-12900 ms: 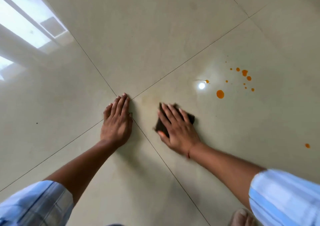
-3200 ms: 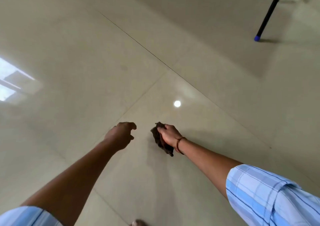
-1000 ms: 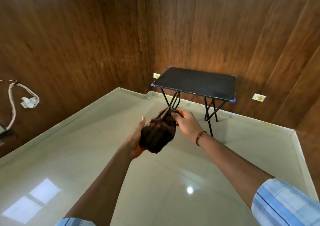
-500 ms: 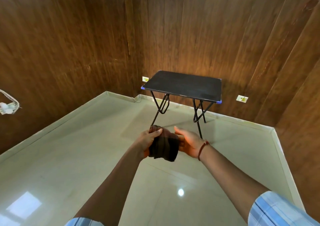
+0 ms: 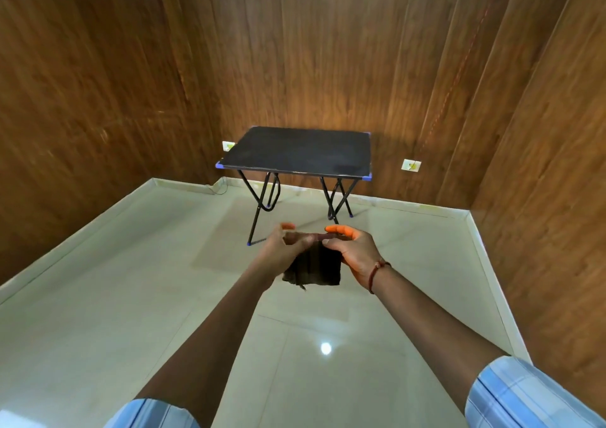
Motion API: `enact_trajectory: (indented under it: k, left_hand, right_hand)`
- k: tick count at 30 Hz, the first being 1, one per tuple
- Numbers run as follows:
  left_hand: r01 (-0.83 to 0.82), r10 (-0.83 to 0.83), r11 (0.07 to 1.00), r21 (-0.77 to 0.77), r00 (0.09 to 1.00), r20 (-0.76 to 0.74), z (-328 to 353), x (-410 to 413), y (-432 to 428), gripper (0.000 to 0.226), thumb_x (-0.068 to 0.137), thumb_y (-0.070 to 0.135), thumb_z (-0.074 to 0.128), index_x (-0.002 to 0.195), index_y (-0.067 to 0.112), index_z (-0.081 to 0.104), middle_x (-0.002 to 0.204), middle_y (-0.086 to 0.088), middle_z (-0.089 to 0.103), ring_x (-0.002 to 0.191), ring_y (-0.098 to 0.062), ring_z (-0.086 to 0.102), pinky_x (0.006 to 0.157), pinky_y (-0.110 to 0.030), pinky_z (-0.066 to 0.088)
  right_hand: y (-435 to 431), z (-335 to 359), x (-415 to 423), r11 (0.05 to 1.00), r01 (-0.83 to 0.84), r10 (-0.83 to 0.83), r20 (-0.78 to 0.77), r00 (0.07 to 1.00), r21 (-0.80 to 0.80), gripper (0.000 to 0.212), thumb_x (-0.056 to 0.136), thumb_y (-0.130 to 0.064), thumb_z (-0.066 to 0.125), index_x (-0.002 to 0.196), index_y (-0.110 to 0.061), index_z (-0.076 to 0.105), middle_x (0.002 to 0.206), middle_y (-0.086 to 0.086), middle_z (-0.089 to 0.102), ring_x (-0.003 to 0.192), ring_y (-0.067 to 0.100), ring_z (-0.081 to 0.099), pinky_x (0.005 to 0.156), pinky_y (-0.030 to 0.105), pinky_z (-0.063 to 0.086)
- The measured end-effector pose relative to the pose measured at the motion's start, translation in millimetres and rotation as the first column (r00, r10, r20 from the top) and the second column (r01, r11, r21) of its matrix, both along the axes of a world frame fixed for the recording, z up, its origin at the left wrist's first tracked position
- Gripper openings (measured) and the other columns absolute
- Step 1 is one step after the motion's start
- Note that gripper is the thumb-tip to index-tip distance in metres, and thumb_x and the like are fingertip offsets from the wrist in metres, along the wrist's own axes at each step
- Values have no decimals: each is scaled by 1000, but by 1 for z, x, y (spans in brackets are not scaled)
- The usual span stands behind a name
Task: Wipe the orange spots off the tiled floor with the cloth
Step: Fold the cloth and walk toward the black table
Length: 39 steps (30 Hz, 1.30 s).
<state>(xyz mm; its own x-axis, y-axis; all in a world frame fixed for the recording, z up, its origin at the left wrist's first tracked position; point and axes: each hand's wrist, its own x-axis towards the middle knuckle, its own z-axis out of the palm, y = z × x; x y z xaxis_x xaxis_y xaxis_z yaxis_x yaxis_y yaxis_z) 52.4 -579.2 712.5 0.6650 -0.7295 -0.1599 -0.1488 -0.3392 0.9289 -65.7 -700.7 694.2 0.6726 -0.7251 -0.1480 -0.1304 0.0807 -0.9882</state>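
From your head camera, both of your arms reach forward at about chest height, well above the tiled floor [image 5: 147, 296]. Your left hand [image 5: 282, 252] and right hand [image 5: 355, 253] hold the dark brown cloth [image 5: 316, 268] between them. Each hand pinches the cloth's top edge, thumb against fingers, so the cloth hangs down from that edge as a roughly square, folded piece. A short loose thread or corner dangles at its lower edge. The tips of your right fingers [image 5: 341, 229] look orange-stained, and there is a trace of orange at the left fingertips too. A thin reddish thread bracelet [image 5: 377, 271] sits on your right wrist. Your blue-and-white striped sleeves [image 5: 524, 398] are rolled above the elbows at the bottom corners.

The floor is glossy cream tile with faint grout lines and carries a small round light reflection [image 5: 325, 348] below your hands. I see no orange spots on the part of the floor in view.

Beyond the cloth a small folding table [image 5: 298, 152] stands near the far wall. It has a black top, blue corner caps and crossed black metal legs with blue feet. The walls are dark wood panelling [image 5: 98, 83], meeting in a corner to the left of the table. Two pale wall sockets [image 5: 411, 165] sit low on the panelling, one at each side of the table. A pale skirting strip [image 5: 485, 263] runs along the base of the walls.
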Motion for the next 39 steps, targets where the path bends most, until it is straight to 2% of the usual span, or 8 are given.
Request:
enact_trajectory:
  k: [3,7,12,15,21,25,31,39]
  left_hand:
    - [191,-248,953,233,937,245,-1,2,-40,53,78,22,77,122,23,48,107,4,57,100,-13,56,78,-23,47]
    - [119,-258,948,296,832,491,-3,-6,-121,18,83,15,70,98,21,62,88,3,64,77,-6,59,61,-16,44]
    - [55,-251,941,333,773,583,0,-9,-228,9,85,14,69,92,18,64,84,1,63,70,-5,57,54,-13,40]
    - [34,-263,926,376,774,576,9,-14,-285,8,87,15,65,95,17,63,85,0,63,76,-12,60,62,-20,47]
    - [-19,-247,923,384,735,631,25,2,-367,11,81,6,63,87,13,69,92,-7,63,83,-24,63,74,-36,54]
    - [-22,-284,910,414,693,663,14,37,-401,20,83,8,64,102,10,70,112,-3,48,98,-20,54,88,-30,47]
    - [-16,-385,846,534,675,629,-11,115,-477,25,81,5,58,97,19,69,91,-2,66,82,-21,59,69,-30,49]
    - [36,-483,777,628,674,559,-31,228,-577,26,78,10,57,96,23,70,96,-7,67,86,-31,61,64,-30,41]
  right_hand:
    - [-47,7,-13,994,-39,29,-87,996,-106,40,82,-1,72,118,-16,67,113,3,68,107,21,60,90,30,48]
    - [-125,5,-22,911,-173,63,-288,956,-374,41,83,-6,72,123,-15,64,112,1,66,103,14,55,90,26,41]
    - [-220,-5,-26,738,-258,-22,-404,914,-623,7,88,-24,66,91,-20,70,85,0,65,85,19,60,72,27,41]
    - [-279,1,-27,636,-340,-31,-463,886,-693,13,91,-30,58,93,-21,67,98,4,55,95,20,53,78,33,46]
    - [-362,21,-6,588,-503,71,-579,812,-633,6,85,-31,63,88,-26,62,85,0,64,84,21,60,77,34,50]
    - [-391,9,23,584,-506,81,-575,814,-634,6,90,-28,62,95,-24,63,86,0,66,82,20,62,83,35,54]
    - [-460,-18,98,611,-529,91,-612,786,-588,8,93,-27,58,92,-21,63,82,1,63,80,21,60,76,32,50]
    - [-558,-38,205,674,-548,112,-665,739,-496,13,90,-27,60,78,-22,57,79,3,61,79,26,56,68,27,39]
